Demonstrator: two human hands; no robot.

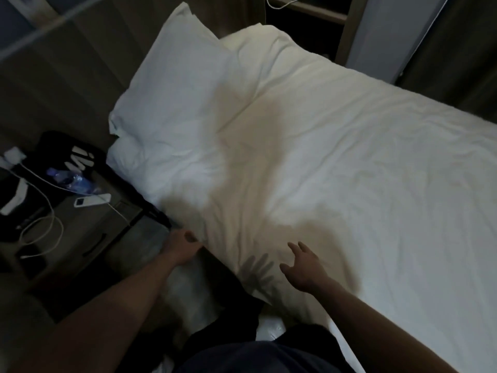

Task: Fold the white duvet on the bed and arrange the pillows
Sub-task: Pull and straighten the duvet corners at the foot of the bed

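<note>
The white duvet (336,162) lies spread over the bed, wrinkled, its near edge hanging down beside my legs. A white pillow (174,84) leans at the head end on the left, with a second pillow (258,41) partly under the duvet behind it. My left hand (181,247) pinches the duvet's near-left edge at the side of the bed. My right hand (302,266) hovers just above the duvet near its front edge, fingers spread, casting a shadow on the fabric.
A dark nightstand (88,238) stands left of the bed with a plastic water bottle (71,179), a white remote (92,200), a white charger cable (45,224) and a black cap (70,154). A shelf unit (347,25) stands beyond the head end.
</note>
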